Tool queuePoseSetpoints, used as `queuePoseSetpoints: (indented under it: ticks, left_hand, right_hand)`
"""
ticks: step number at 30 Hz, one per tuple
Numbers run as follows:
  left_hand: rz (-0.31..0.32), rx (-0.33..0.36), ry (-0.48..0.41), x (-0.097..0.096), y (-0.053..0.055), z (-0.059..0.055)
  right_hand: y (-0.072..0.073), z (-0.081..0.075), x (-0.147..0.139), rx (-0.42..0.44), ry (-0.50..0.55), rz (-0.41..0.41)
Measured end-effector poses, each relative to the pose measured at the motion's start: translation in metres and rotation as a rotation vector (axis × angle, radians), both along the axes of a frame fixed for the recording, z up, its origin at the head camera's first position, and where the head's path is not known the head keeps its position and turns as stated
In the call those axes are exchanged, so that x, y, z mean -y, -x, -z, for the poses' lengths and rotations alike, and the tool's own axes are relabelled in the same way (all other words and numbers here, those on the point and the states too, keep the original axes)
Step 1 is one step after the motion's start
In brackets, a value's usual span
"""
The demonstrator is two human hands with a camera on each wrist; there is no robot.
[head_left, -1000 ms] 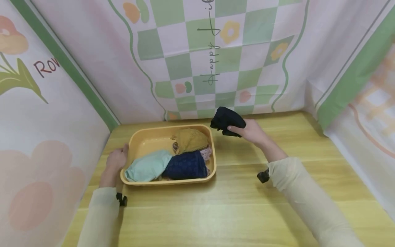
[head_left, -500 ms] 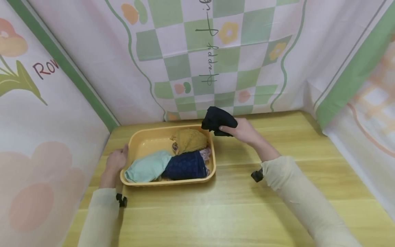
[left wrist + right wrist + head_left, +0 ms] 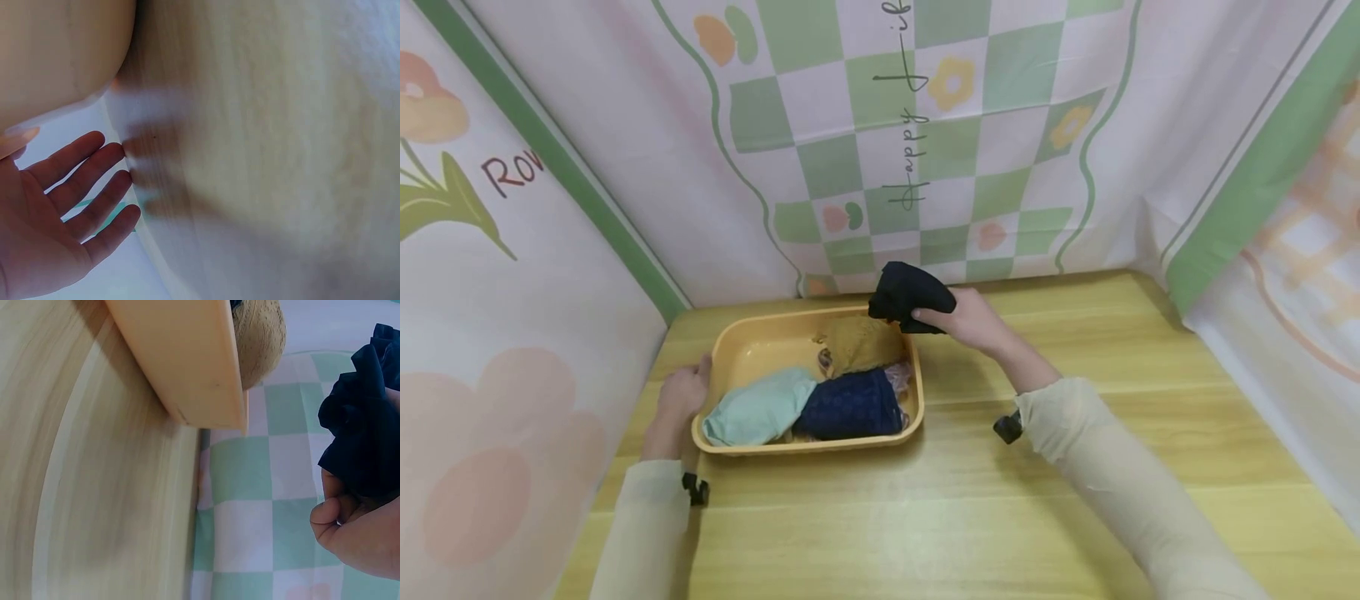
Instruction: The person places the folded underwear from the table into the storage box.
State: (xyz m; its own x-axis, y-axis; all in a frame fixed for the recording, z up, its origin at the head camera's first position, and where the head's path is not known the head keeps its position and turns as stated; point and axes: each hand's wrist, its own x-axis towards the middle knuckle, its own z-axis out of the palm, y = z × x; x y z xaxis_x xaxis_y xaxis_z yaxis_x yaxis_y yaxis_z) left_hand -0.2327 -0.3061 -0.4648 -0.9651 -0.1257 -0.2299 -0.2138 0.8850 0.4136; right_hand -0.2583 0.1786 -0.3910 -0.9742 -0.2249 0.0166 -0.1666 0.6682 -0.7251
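My right hand (image 3: 973, 323) pinches a rolled black cloth (image 3: 910, 293) and holds it up over the back right corner of a yellow plastic tray (image 3: 808, 447). In the right wrist view the folds of the black cloth (image 3: 362, 419) stick out past the thumb and curled fingers. At the tray's left side is my left hand (image 3: 683, 392). Its fingers (image 3: 87, 172) are spread and fairly straight in the left wrist view, with the thumb up at the tray wall. Inside the tray lie a mint-green bundle (image 3: 760, 406), a navy bundle (image 3: 852, 406) and a mustard one (image 3: 867, 343), partly covered by the black cloth.
A small pale pink cloth (image 3: 898, 379) lies at the tray's right end. The tray stands on a wood-grain table (image 3: 880, 517). A checkered green and white curtain (image 3: 880, 150) hangs along the back edge, with printed fabric at both sides.
My right hand has moved left with the black cloth, from beside the tray to over its back right corner. The left hand and the tray have stayed in place.
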Motion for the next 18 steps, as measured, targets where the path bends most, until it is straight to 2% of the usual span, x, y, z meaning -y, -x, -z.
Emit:
queuePoseSetpoints:
  ticks: [18]
  left_hand:
    - [-0.013,-0.011,-0.015,-0.002,-0.003,-0.004]
  right_hand:
    - [-0.001,-0.008,0.031,-0.026,0.004,-0.066]
